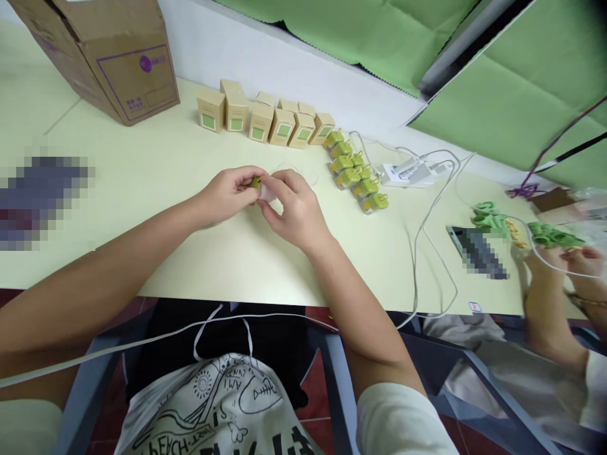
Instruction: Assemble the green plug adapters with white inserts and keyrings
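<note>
Over the table in front of me, my left hand [230, 197] and my right hand [300, 205] meet, fingers closed. Between them is a small green and whitish piece [266, 193], mostly hidden by the fingers. Its green part shows at my left fingertips, and the pale part lies against my right fingers. A thin clear loop or strand [310, 175] lies behind my right hand. Beyond it, to the right, stand several small clear containers with green tops [348, 177] in two slanting rows.
Several small brown boxes [261, 122] line the wall. A large carton [128, 69] stands back left. White cables run from a power strip [410, 175] across the table. A phone [477, 251] lies to the right, near a co-worker's hands [550, 259] and green pieces [554, 235].
</note>
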`<state>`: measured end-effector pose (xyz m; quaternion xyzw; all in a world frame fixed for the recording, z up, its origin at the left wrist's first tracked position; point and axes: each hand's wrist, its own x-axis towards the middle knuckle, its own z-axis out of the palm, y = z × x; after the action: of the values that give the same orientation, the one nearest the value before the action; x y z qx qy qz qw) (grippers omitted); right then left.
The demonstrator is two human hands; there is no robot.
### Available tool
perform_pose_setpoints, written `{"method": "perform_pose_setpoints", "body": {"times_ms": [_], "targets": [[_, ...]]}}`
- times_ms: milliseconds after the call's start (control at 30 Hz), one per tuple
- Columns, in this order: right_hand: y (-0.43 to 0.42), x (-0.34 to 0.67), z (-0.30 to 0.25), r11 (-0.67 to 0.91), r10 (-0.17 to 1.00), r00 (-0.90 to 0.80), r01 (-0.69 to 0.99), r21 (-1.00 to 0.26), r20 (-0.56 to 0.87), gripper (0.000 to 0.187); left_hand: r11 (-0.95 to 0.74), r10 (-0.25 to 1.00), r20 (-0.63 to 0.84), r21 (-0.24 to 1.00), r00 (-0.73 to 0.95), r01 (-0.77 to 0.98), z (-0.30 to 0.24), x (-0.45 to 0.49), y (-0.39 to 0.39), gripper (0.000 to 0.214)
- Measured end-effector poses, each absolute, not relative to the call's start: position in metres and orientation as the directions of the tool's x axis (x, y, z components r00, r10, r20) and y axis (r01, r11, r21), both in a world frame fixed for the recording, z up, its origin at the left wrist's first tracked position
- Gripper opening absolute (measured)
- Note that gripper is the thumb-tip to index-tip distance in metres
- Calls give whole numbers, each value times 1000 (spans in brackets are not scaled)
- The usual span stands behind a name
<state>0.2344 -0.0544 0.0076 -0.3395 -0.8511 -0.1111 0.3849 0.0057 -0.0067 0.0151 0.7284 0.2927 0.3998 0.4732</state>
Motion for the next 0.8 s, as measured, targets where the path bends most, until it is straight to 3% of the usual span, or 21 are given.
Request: {"method": "perform_pose_setpoints", "body": {"times_ms": [167,333,467,600,800], "targets": [[-58,232,7,725,516,-515,688,-28,685,39,-344,802,184,920,569,187,24,-2,-11,45],[-58,228,2,699,524,-496,715,-16,693,39,-602,740,350,726,574,333,31,4,-21,44],[-57,224,-4,683,536,-473,730,-29,699,41,-672,710,415,643,569,369,26,8,-20,42],[-56,219,-10,658,576,-438,749,-74,690,42,-691,690,449,643,568,331,21,10,-19,45],[-53,217,-15,620,619,-360,770,-152,698,48,-631,728,431,725,534,276,25,8,-21,32]]}}
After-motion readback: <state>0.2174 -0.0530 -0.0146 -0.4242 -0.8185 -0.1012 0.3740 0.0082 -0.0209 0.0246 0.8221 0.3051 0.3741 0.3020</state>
